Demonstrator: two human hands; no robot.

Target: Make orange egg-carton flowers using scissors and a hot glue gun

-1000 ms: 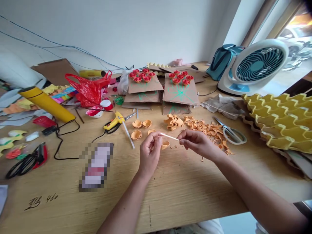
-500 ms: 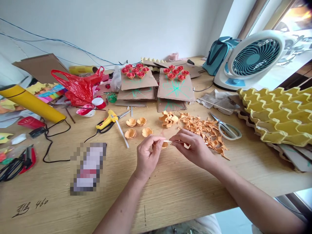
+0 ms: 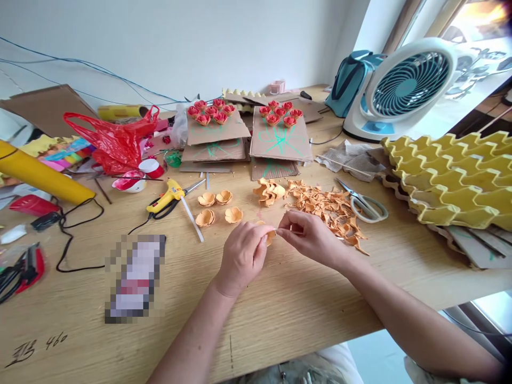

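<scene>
My left hand [image 3: 243,255] and my right hand [image 3: 308,237] meet over the wooden table [image 3: 280,298], fingertips pinched together. Between them sits a small orange egg-carton cup [image 3: 271,235], touched by both. A thin white stick seen earlier is hidden in the fingers now. Several finished orange cups [image 3: 216,207] lie just beyond my left hand. A heap of orange carton scraps [image 3: 328,208] lies beyond my right hand.
A yellow glue gun [image 3: 167,193] and its black cord lie left of the cups. Scissors [image 3: 366,202] rest by yellow egg trays [image 3: 452,181]. Cardboard sheets carrying red flowers [image 3: 280,136], a red plastic bag [image 3: 110,141], a yellow tube [image 3: 38,173] and a white fan [image 3: 404,85] stand further back.
My hands have drawn together; the white stick held out between them is no longer visible. The view has shifted, so everything on the table sits further left.
</scene>
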